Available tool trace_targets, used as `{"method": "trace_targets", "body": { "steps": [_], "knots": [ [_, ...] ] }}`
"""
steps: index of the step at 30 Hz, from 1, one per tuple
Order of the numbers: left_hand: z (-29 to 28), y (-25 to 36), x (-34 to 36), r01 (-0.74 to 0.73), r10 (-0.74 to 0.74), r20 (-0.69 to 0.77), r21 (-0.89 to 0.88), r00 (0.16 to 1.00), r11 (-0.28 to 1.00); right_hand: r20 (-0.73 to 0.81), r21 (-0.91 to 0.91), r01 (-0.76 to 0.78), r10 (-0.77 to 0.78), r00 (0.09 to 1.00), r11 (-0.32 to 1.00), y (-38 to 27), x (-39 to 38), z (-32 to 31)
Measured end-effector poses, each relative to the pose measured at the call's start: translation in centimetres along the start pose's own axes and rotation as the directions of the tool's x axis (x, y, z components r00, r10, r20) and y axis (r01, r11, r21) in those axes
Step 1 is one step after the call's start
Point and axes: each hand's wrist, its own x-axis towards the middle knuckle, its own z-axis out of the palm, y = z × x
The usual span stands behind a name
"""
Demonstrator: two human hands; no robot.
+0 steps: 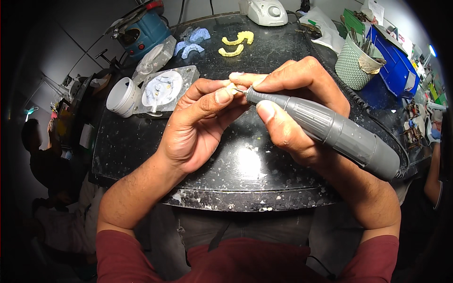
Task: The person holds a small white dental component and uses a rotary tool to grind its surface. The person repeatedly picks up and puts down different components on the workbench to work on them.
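Over the black, dust-speckled worktop (245, 132), my left hand (188, 127) pinches a small cream-coloured piece, tooth-like in shape (231, 88), between thumb and fingers. The fingertips cover much of it. My right hand (306, 85) grips a dark grey rotary handpiece (330, 122), held like a pen with its thin bur (239, 90) pointing left at the piece. Bur and piece look close together; I cannot tell if they touch. Fingertips of both hands nearly meet there. From the handpiece's rear end a coiled cord (362, 104) runs up the right side.
Behind my left hand are a metal flask with a white plaster model (163, 89) and a white tub (123, 96). Yellow (231, 51) and blue arch-shaped pieces (191, 49) lie farther back. A white control box (268, 12), a blue machine (141, 37) and a green tool basket (355, 63) stand around.
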Motion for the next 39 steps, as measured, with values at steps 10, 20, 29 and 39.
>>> {"method": "trace_targets", "body": {
  "steps": [10,20,29,39],
  "knots": [
    [0.10,-0.04,0.11,0.007,-0.007,0.021,-0.017,1.000,1.000,-0.011,0.004,-0.022,0.022,1.000,1.000,-0.28,-0.09,0.00],
    [0.11,0.08,0.04,0.006,-0.005,0.025,-0.005,1.000,1.000,-0.029,-0.002,0.021,-0.021,0.999,1.000,0.02,-0.02,0.18],
    [0.00,0.01,0.07,-0.003,0.003,0.013,-0.004,1.000,1.000,-0.018,-0.008,0.007,-0.007,1.000,1.000,-0.02,0.02,0.13],
    [-0.18,0.04,0.17,-0.011,0.011,0.017,0.026,1.000,1.000,-0.021,-0.006,0.028,-0.028,0.999,1.000,0.06,0.03,0.16]
  ]
}}
